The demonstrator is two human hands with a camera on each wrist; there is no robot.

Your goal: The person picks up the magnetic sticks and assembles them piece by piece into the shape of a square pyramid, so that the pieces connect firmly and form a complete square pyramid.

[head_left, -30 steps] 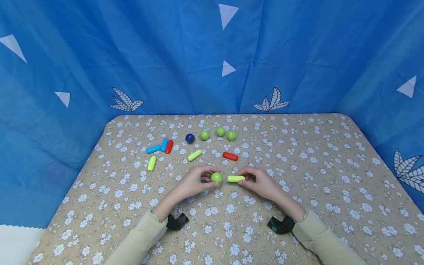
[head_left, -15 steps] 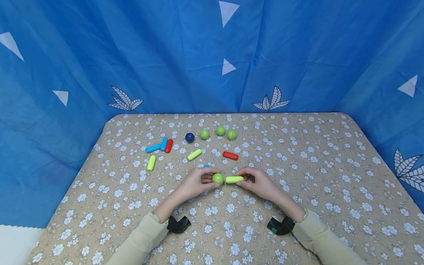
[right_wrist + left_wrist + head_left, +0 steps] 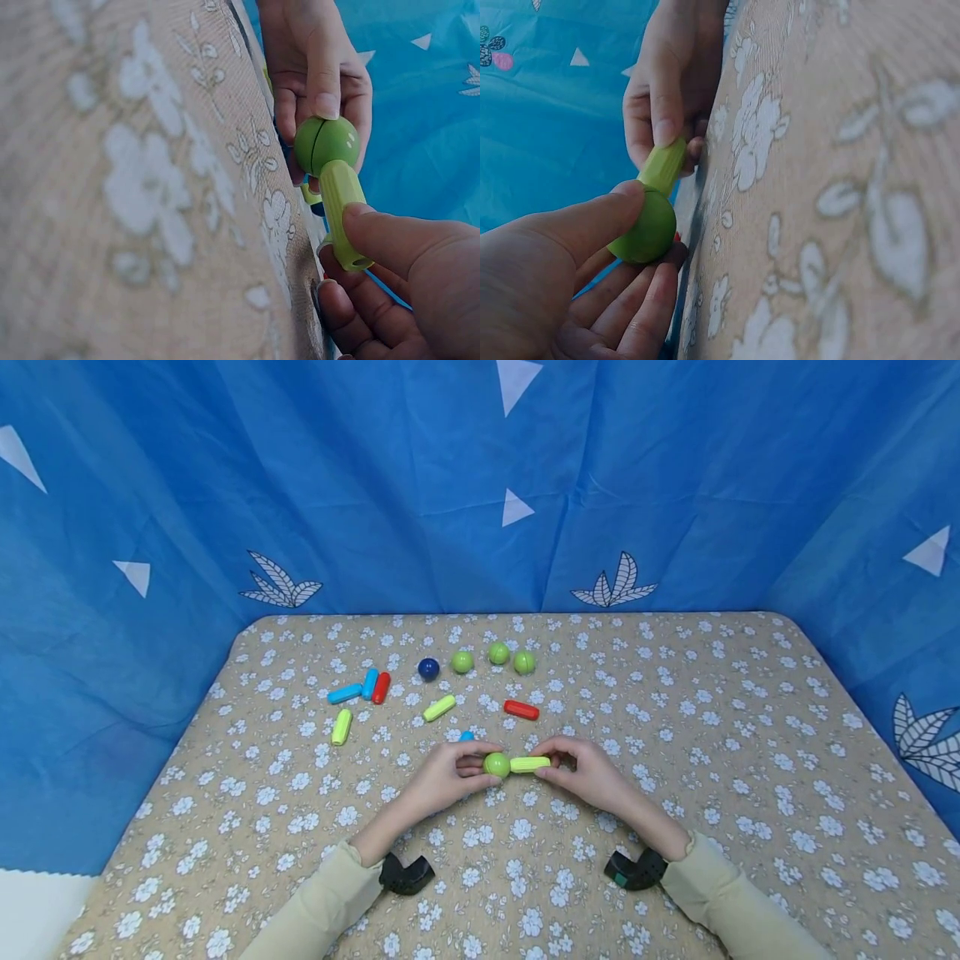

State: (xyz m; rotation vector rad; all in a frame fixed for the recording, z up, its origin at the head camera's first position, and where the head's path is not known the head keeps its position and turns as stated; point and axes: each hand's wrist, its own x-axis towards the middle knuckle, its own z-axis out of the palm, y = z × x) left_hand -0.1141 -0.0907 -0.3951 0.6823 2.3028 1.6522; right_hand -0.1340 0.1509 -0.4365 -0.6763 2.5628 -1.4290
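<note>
My left hand (image 3: 444, 777) pinches a green ball (image 3: 497, 765) between thumb and fingers, over the front middle of the table. A seam line runs round the ball in the right wrist view. My right hand (image 3: 588, 772) pinches a yellow-green ridged rod (image 3: 529, 764), its near end showing a small hole in the right wrist view. The rod's other end meets the ball, and the two line up end to end between my hands. Just behind the left fingers a blue piece (image 3: 467, 737) pokes out, mostly hidden.
On the flowered tablecloth (image 3: 750, 735), a dark blue ball (image 3: 428, 669) and three green balls (image 3: 462, 662) sit at the back. Blue rods (image 3: 345, 693), a red rod (image 3: 381, 687) and a yellow-green rod (image 3: 341, 727) lie left; another yellow-green rod (image 3: 439, 707) and red rod (image 3: 521, 709) lie mid-table. Blue curtain (image 3: 450, 485) surrounds the table.
The green ball has moved slightly right and the yellow-green rod slightly left, closing the gap between them. The blue piece behind the left hand has come into clearer view.
</note>
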